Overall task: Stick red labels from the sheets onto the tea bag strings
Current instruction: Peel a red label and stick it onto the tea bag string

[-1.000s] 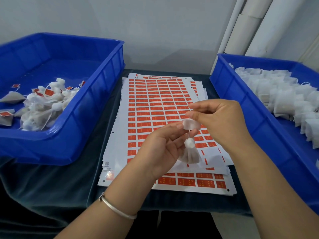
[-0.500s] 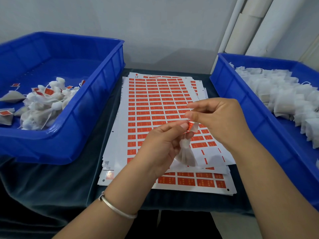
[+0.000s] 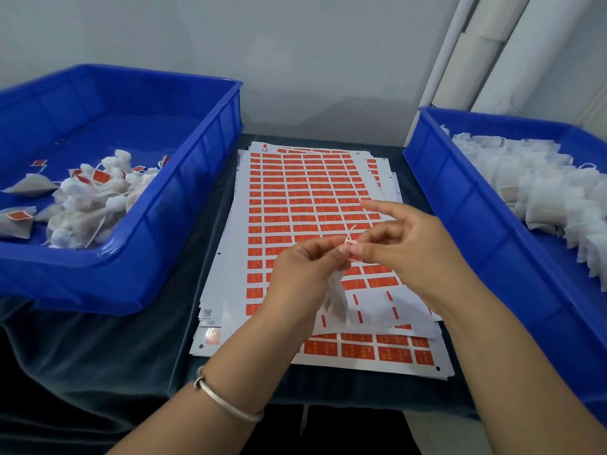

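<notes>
Red label (image 3: 353, 254) pinched – both hands, left hand (image 3: 305, 274), right hand (image 3: 407, 251)

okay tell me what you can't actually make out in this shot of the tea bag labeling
Head view only:
- Red label: mostly covered by the pinching fingertips of the left hand and right hand; whether it is fully stuck cannot be told.
- Printing on the label sheets: too small to read.
- Right bin: cut off by the frame edge.
- Tea bag: blurred, partly behind the left hand.

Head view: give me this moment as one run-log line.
step: pressing label on string | left hand: pinches label, tea bag hanging below | right hand: pinches red label | label sheets: underneath
</notes>
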Action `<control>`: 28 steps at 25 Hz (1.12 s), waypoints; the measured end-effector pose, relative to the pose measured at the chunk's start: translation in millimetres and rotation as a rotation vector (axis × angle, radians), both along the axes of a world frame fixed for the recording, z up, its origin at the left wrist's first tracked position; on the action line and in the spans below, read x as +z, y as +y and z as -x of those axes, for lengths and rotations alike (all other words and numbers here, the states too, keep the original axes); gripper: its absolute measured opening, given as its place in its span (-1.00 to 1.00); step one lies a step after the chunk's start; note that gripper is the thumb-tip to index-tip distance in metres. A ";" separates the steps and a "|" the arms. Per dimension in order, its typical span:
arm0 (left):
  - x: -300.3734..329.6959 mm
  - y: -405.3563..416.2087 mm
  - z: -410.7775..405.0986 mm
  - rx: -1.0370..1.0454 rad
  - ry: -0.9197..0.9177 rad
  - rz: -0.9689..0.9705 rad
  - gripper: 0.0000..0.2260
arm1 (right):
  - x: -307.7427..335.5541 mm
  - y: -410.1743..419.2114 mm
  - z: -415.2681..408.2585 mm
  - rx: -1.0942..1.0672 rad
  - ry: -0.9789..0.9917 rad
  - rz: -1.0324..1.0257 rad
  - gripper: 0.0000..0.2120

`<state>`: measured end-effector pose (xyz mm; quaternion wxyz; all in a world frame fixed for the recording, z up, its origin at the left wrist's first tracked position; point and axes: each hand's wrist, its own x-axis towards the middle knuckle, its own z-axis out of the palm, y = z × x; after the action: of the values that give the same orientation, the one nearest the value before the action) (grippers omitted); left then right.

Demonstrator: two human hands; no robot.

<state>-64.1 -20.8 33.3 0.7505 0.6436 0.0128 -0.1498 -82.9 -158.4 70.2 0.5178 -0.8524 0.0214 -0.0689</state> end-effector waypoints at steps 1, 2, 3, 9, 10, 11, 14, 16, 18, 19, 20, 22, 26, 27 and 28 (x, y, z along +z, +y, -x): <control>0.3 0.4 -1.4 0.013 0.001 -0.023 -0.96 | -2.7 0.1 -0.2 -0.005 0.003 -0.005 -0.43; 0.1 0.8 -3.5 0.017 -0.005 -0.050 -0.96 | -5.5 0.0 -0.9 -0.006 0.001 -0.015 -0.42; 1.1 1.9 -5.5 0.009 -0.019 -0.089 -0.94 | -7.8 0.9 -1.8 -0.007 -0.002 -0.022 -0.43; 26.7 22.0 -25.7 0.012 -0.253 -0.389 -0.88 | -11.3 10.9 -8.6 -0.050 -0.084 -0.110 -0.49; 34.8 27.5 -29.4 0.046 -0.252 -0.368 -0.89 | -10.3 13.5 -10.2 -0.049 -0.099 -0.130 -0.48; 44.3 33.9 -32.1 0.078 -0.247 -0.333 -0.91 | -9.8 16.8 -11.6 -0.045 -0.103 -0.146 -0.47; 74.2 59.7 -43.6 0.170 -0.276 -0.138 -0.95 | -14.0 29.5 -15.3 -0.019 -0.053 -0.187 -0.50; 93.9 82.4 -55.8 0.299 -0.430 -0.093 -0.93 | -19.8 36.8 -16.3 0.003 -0.010 -0.216 -0.58; 111.8 109.1 -73.3 0.485 -0.606 -0.139 -0.87 | -23.5 41.5 -16.0 0.012 0.031 -0.229 -0.64; 118.2 123.6 -84.0 0.568 -0.658 -0.170 -0.85 | -24.9 42.8 -16.1 0.012 0.049 -0.234 -0.65; 122.4 137.1 -96.4 0.627 -0.673 -0.208 -0.85 | -26.6 43.5 -16.3 0.010 0.064 -0.243 -0.66; 124.2 159.0 -123.4 0.673 -0.618 -0.379 -0.85 | -30.9 43.8 -16.6 0.006 0.085 -0.265 -0.73; 107.3 176.5 -160.1 0.515 -0.361 -0.950 -0.88 | -36.4 44.0 -16.2 0.020 0.110 -0.266 -0.74; 101.0 177.4 -162.6 0.435 -0.300 -1.089 -0.87 | -36.7 43.8 -16.0 0.028 0.123 -0.261 -0.75; 95.2 178.3 -164.1 0.357 -0.250 -1.200 -0.83 | -36.5 43.6 -15.2 0.037 0.141 -0.252 -0.75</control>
<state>100.0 157.5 128.5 0.2685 0.9526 0.1137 0.0868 -67.7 -114.7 33.7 0.6192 -0.7836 0.0503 0.0039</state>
